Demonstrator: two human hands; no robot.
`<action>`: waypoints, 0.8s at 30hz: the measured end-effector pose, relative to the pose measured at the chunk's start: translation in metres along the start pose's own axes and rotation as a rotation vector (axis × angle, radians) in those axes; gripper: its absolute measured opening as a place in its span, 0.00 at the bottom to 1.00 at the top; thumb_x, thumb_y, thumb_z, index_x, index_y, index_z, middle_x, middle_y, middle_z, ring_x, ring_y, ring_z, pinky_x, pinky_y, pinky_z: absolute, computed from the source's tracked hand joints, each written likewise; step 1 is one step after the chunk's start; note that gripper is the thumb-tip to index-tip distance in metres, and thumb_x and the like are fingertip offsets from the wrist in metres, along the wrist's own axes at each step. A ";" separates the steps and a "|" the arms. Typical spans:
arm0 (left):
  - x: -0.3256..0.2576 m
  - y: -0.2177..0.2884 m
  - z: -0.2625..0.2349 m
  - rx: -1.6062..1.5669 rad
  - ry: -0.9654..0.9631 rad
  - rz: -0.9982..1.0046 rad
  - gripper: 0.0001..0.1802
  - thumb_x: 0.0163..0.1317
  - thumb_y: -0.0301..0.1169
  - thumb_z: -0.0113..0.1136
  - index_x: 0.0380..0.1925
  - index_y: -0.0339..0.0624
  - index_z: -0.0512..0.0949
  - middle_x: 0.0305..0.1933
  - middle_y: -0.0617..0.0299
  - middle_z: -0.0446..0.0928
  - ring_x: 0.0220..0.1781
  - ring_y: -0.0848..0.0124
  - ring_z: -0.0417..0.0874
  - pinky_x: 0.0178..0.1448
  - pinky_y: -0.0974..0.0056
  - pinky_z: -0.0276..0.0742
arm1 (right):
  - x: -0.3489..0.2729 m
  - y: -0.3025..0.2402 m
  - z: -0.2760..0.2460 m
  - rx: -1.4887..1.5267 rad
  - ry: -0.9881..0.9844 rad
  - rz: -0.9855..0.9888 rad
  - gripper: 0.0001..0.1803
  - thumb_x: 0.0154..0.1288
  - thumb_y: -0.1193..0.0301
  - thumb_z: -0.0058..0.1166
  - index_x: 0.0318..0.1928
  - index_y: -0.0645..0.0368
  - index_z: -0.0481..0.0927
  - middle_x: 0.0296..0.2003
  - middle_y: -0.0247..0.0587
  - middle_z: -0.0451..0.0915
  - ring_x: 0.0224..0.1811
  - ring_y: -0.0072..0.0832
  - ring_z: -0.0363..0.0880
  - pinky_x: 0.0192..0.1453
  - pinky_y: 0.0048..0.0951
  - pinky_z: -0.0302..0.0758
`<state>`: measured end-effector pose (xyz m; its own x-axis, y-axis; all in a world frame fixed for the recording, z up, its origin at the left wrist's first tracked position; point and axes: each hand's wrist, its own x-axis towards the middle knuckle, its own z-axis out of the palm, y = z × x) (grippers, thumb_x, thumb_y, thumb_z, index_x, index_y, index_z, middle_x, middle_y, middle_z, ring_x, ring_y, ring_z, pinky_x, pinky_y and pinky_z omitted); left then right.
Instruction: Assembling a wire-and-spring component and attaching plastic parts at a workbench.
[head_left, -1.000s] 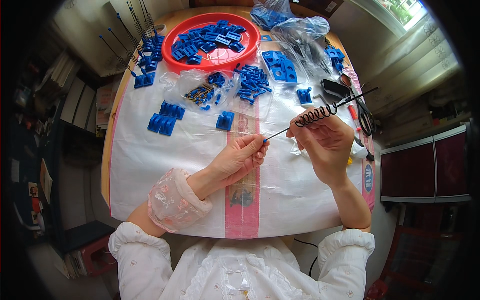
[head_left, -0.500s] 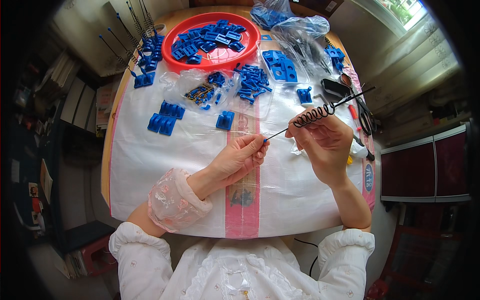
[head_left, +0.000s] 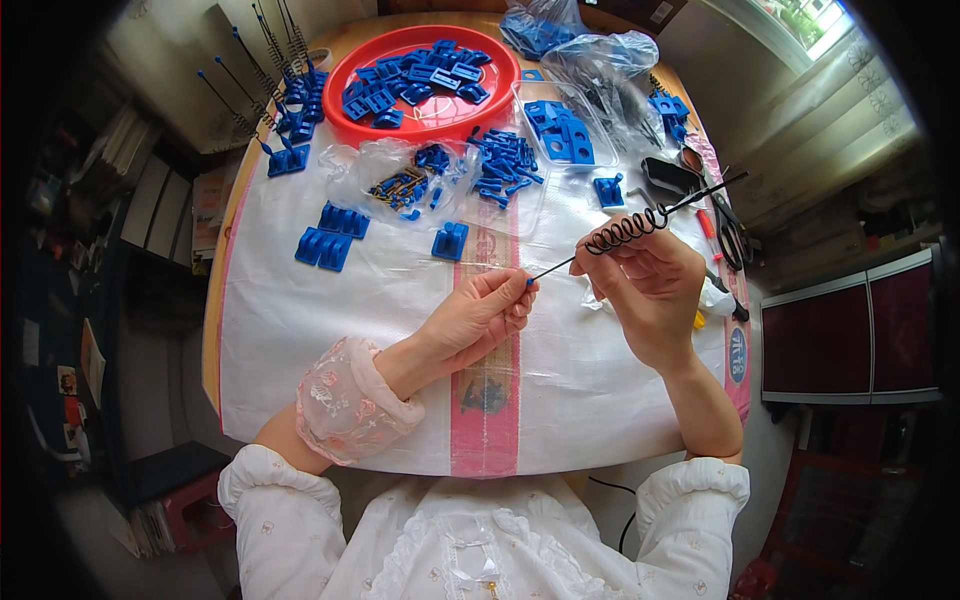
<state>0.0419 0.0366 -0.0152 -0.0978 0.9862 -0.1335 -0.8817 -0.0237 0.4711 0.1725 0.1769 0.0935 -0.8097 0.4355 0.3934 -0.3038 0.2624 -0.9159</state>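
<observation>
A thin black rod with a coiled spring section [head_left: 625, 232] slants across the middle right of the table, held in both hands. My left hand [head_left: 487, 312] pinches a small blue tip [head_left: 530, 282] at its lower left end; most of that tip is hidden by the fingers. My right hand [head_left: 645, 285] is closed around the rod below the coils, which rest against the fingers. The rod's far end sticks out up and to the right. Nearest my left hand on the cloth lies a blue clip-like base [head_left: 450, 240].
Behind stands a red tray [head_left: 340, 115] of blue plastic parts. Nearer lie loose blue pegs [head_left: 500, 165], a clear bag of small parts [head_left: 400, 185] and a clear box [head_left: 565, 135]. Assembled spring rods on bases [head_left: 288, 160] stand far left. Scissors [head_left: 735, 240] lie at the right edge.
The rod's far end has shifted very slightly between my hands. Both hands stay in nearly the same place with the same hold.
</observation>
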 end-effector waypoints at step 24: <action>-0.001 0.001 0.007 0.038 0.046 -0.003 0.12 0.71 0.38 0.55 0.39 0.41 0.77 0.32 0.71 0.73 0.32 0.83 0.71 0.40 0.75 0.68 | 0.001 0.000 0.000 -0.010 0.008 0.023 0.09 0.59 0.87 0.59 0.40 0.68 0.82 0.34 0.39 0.84 0.37 0.20 0.84 0.42 0.19 0.77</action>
<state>0.0443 0.0371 -0.0085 -0.1168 0.9778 -0.1742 -0.8639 -0.0135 0.5034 0.1720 0.1770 0.0936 -0.8124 0.4481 0.3731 -0.2805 0.2606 -0.9238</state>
